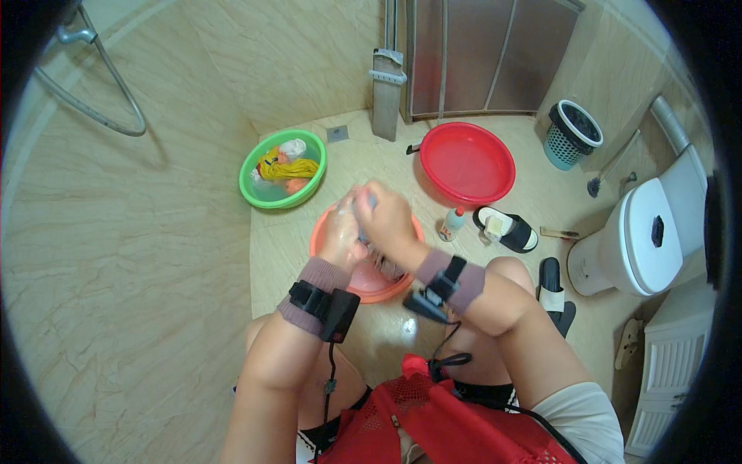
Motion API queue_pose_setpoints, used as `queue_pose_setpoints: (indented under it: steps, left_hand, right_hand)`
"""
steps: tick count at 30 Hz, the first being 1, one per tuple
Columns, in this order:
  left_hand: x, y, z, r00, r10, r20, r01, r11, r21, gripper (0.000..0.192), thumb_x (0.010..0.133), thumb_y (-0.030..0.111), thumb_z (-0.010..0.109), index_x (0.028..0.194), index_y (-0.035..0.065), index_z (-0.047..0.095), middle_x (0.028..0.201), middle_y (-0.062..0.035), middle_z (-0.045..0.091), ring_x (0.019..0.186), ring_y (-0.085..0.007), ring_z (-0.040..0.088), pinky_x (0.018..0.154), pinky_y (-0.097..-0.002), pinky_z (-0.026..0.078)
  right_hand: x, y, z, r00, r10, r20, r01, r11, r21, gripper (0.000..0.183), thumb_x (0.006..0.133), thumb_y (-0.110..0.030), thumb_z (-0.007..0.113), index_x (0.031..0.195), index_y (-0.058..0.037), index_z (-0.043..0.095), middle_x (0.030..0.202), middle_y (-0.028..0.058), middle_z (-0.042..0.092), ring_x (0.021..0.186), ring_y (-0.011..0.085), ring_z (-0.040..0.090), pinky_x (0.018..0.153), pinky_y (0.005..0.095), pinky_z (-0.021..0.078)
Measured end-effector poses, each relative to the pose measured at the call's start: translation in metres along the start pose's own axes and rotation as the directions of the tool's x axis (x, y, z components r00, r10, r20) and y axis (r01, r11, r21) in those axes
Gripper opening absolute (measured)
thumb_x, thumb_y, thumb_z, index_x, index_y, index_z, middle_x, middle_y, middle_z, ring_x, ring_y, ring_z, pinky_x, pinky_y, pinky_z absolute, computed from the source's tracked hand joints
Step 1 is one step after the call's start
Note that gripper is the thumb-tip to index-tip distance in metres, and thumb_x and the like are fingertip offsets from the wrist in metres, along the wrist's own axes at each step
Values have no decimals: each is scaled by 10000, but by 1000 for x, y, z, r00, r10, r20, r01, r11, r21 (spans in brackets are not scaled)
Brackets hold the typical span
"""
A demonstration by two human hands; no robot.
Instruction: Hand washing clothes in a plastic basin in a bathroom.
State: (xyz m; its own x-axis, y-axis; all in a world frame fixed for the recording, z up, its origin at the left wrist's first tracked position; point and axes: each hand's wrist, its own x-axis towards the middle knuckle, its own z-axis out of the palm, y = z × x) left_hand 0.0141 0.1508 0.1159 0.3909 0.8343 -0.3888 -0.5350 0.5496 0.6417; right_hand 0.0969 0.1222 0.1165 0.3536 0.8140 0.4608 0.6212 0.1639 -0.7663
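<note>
Above an orange plastic basin (pixel 371 293) on the floor, my two hands are close together. Suds coat my left hand (pixel 343 232), whose palm lies against a small bluish wet cloth (pixel 364 217). My right hand (pixel 384 217) is curled into a fist around part of that cloth. Beneath them, a brownish wet cloth (pixel 387 267) lies in the basin, partly hidden by my right wrist. Back left, a green basin (pixel 248 188) holds water with yellow, white and orange cloths in it.
A red basin (pixel 466 162) sits back right. Nearby are a bottle with a red cap (pixel 452 224), a slipper (pixel 519 234) with a pale soap bar (pixel 493 228) on it, a wooden-backed brush (pixel 559 233), a waste bin (pixel 571 136) and a toilet (pixel 652 238).
</note>
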Motion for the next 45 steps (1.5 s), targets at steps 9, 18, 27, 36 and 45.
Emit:
queue_pose_setpoints:
  steps: [9,18,27,36,45]
  left_hand:
    - [-10,3,23,997,-24,-71,26,999,40,221,931,329,556,941,108,551,705,8,557,574,-139,552,540,-312,479]
    - [-7,-2,15,999,-49,2,49,998,-40,245,950,339,519,957,102,578,856,-22,614,746,-138,602,667,-292,499]
    - [-1,13,-2,969,-133,210,132,991,21,255,940,365,546,856,125,570,732,-16,604,621,-120,571,520,-268,453]
    - [8,61,-27,955,216,203,-181,967,-179,219,921,273,595,1077,123,562,930,31,602,702,-69,503,506,-227,338]
    - [-4,29,-5,893,312,323,-343,939,41,351,886,175,642,1192,98,487,1035,-9,568,975,-112,549,847,-308,466]
  right_hand:
    - [17,19,-3,996,27,-79,-29,999,-21,240,881,-303,538,837,-68,560,656,211,586,633,423,586,526,492,438]
    - [14,11,-7,1000,4,-25,-5,999,-38,218,875,-255,550,826,-44,574,704,224,590,632,416,581,541,463,445]
    - [24,31,-6,999,-31,27,32,998,-47,176,891,-236,558,819,-76,569,669,147,600,568,306,600,512,412,446]
    - [36,9,-37,689,296,661,-723,223,654,248,948,-348,536,895,-106,518,616,9,511,396,90,375,376,231,273]
    - [29,18,-43,575,16,818,-812,135,568,166,919,-237,591,945,-89,520,701,16,544,433,79,406,407,230,313]
